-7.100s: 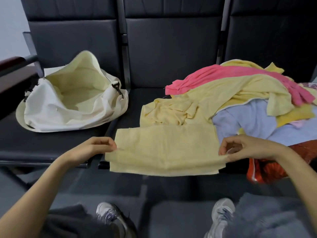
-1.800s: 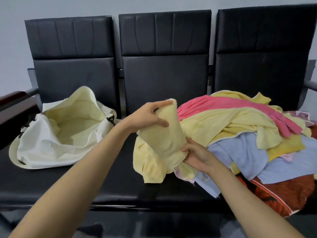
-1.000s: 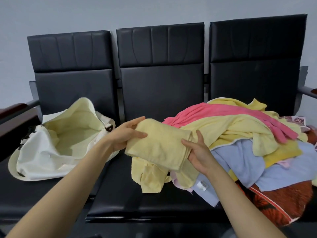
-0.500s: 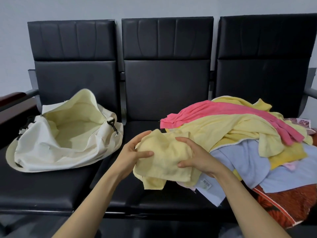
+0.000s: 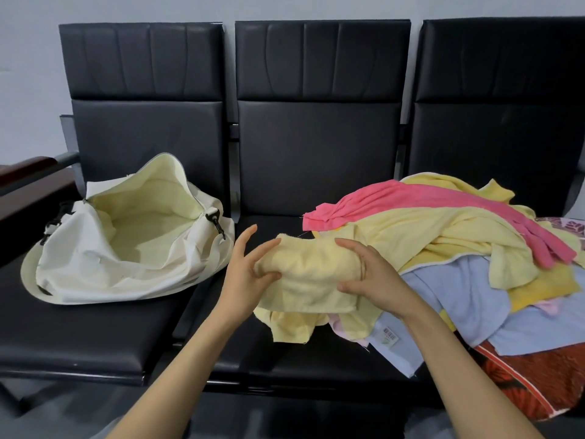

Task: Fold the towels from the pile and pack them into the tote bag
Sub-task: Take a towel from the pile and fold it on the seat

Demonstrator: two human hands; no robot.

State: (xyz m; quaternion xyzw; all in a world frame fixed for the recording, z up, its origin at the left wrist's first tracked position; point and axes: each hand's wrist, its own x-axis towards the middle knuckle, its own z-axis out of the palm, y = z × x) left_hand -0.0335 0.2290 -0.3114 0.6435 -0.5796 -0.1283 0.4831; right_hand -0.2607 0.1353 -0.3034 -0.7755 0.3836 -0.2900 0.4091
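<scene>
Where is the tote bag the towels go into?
In the head view, the cream tote bag lies open on the leftmost black seat, left of the left hand holding the folded yellow towel.

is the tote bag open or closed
Open. The tote bag lies on the left seat, mouth gaping wide, its pale yellow inside showing; no towels visible in it.

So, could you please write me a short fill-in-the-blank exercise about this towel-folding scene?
1. The folded towel held between the left hand and right hand is ____ in colour.
2. The open tote bag lies on the ____ seat of the bench.
3. The long towel draped across the top of the pile is ____.
Missing words: yellow; left; pink.
</scene>
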